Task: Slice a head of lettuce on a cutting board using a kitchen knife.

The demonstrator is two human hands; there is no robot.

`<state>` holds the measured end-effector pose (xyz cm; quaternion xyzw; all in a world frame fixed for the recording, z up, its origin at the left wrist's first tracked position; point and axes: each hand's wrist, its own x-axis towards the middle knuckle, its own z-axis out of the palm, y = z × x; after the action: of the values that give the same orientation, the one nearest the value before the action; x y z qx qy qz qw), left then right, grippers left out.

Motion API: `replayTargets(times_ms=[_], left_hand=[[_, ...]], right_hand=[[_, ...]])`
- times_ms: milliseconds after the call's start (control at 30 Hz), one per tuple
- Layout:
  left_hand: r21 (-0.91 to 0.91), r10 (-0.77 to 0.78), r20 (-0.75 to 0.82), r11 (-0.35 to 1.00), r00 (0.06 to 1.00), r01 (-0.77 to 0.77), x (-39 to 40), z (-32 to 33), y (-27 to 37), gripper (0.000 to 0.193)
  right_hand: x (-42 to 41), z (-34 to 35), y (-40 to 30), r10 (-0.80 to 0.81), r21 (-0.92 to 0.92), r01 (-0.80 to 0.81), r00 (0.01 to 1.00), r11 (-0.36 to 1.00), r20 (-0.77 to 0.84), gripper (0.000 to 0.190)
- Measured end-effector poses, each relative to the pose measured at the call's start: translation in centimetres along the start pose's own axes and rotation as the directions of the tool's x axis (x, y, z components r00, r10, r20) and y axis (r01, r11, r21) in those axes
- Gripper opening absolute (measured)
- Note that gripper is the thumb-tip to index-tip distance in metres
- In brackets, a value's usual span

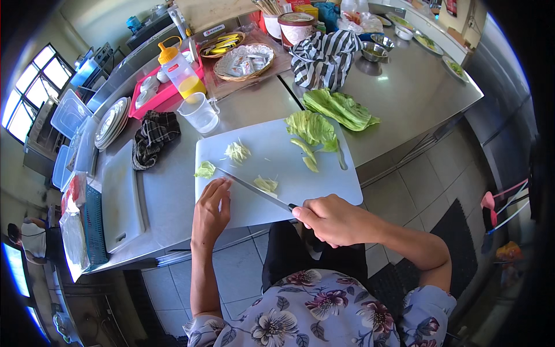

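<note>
My right hand (pixel 331 219) is closed round the black handle of a kitchen knife (pixel 256 188), whose blade points up and left across a white cutting board (pixel 243 212). My left hand (pixel 212 208) rests at the board's left side by the blade, its fingers bent and close together; whether they press on anything is unclear. Just beyond its fingertips lies a small lettuce piece (pixel 205 169). Shredded lettuce (pixel 237 152) is heaped farther back, and cut pieces (pixel 266 184) lie beside the blade. Larger lettuce leaves (pixel 312 130) lie at the board's back right, with more leaves (pixel 340 108) behind.
A plastic measuring jug (pixel 200 115) and a squeeze bottle (pixel 182 76) stand behind the board. To the left are a dark checked cloth (pixel 155 134), another cutting board (pixel 123 199) and a blue basket (pixel 95 225). A striped cloth bundle (pixel 323 60) stands behind the lettuce.
</note>
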<state>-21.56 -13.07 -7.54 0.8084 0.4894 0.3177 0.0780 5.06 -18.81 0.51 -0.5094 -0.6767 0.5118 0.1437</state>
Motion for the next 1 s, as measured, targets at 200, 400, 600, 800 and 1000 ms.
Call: replayTargets(times_ms=[200, 400, 600, 800, 1000], left_hand=[[0.013, 0.015, -0.012, 1.000, 1.000, -0.015, 0.0, -0.1, -0.1, 0.021], [0.007, 0.018, -0.002, 1.000, 1.000, -0.018, 0.1, -0.2, -0.3, 0.020], [0.019, 0.030, -0.016, 0.999, 0.999, -0.030, 0.1, 0.3, -0.5, 0.018], [0.026, -0.002, -0.037, 1.000, 0.999, 0.003, -0.1, 0.3, -0.4, 0.021], [0.039, 0.044, -0.046, 0.998, 0.998, -0.042, 0.4, 1.0, -0.6, 0.025]], right_hand=[[0.2, 0.5, -0.4, -0.053, -0.085, 0.053, 0.999, 0.995, 0.000, 0.043], [0.7, 1.1, -1.1, 0.006, -0.162, -0.003, 1.000, 0.987, 0.019, 0.046], [0.9, 2.7, -0.2, -0.089, -0.295, 0.068, 0.994, 0.953, -0.060, 0.049], [-1.9, 1.1, -1.0, -0.031, -0.301, 0.008, 0.997, 0.953, -0.071, 0.047], [-1.7, 0.4, -0.7, -0.117, -0.375, 0.038, 0.975, 0.926, -0.191, 0.044]])
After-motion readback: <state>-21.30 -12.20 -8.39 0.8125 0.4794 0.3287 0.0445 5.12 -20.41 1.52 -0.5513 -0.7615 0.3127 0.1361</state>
